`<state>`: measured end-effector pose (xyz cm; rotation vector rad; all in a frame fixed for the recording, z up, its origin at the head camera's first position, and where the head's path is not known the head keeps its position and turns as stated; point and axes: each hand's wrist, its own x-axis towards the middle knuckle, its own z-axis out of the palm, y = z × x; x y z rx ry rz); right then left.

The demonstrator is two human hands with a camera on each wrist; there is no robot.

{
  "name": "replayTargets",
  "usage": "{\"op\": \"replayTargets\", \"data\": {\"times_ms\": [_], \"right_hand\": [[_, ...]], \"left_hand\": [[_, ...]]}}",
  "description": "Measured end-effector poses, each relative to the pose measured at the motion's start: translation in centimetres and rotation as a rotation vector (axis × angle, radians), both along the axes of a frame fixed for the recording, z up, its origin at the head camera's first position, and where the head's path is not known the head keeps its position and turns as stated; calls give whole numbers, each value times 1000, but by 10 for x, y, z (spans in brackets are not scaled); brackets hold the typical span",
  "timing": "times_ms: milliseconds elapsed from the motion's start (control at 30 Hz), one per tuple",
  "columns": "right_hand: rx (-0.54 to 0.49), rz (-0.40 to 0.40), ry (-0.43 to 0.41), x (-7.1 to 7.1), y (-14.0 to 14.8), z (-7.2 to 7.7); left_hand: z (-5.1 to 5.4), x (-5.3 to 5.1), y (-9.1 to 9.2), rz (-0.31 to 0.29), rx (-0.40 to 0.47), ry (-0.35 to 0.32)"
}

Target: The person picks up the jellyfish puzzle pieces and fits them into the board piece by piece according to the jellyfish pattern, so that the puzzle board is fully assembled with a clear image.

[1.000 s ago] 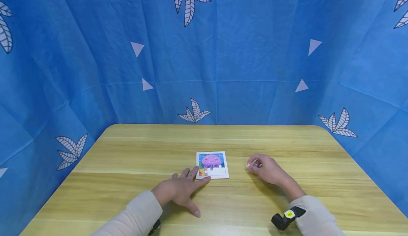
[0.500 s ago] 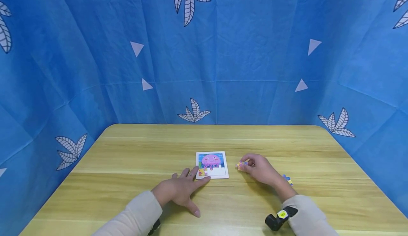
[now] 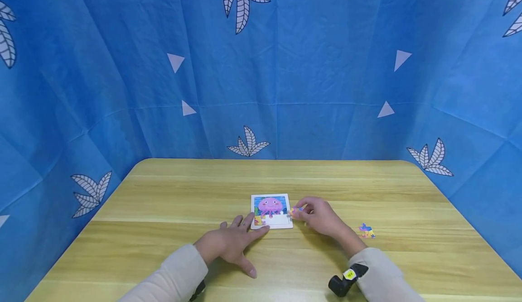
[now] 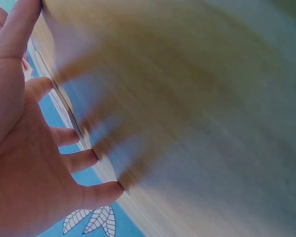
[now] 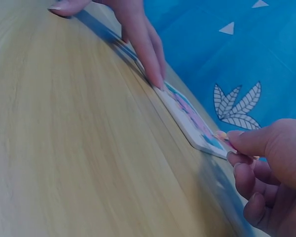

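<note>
A white-framed jigsaw puzzle [image 3: 270, 206] with a pink jellyfish picture lies on the table; its lower middle and right show bare white. My left hand [image 3: 232, 243] has its fingers spread, the fingertips touching the frame's left and lower edges. In the left wrist view the same hand [image 4: 34, 148] shows straight, parted fingers. Between thumb and fingers my right hand [image 3: 320, 216] pinches a colourful puzzle piece [image 3: 294, 211] at the frame's right edge. Seen from the right wrist, the piece [image 5: 222, 137] is mostly covered by the thumb.
A loose blue, pink and yellow puzzle piece [image 3: 366, 231] lies on the wooden table [image 3: 195, 184], right of my right forearm. Behind the table hangs a blue curtain [image 3: 310, 66] with leaf prints.
My right hand has moved left with its puzzle piece, up to the frame's right edge. The loose piece by the forearm has come into view. My left hand has stayed put.
</note>
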<state>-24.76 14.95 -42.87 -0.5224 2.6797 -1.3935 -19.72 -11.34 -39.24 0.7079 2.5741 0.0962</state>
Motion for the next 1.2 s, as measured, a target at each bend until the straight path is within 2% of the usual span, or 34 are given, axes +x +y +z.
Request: {"op": "replayTargets", "data": {"times_ms": [533, 1033, 1200], "right_hand": [[-23, 42, -42, 1, -24, -3], [-22, 49, -21, -1, -46, -4], [0, 43, 16, -1, -53, -4]], "left_hand": [[-3, -1, 1, -2, -18, -5], [-3, -2, 1, -11, -22, 14], [-2, -2, 1, -11, -22, 4]]}}
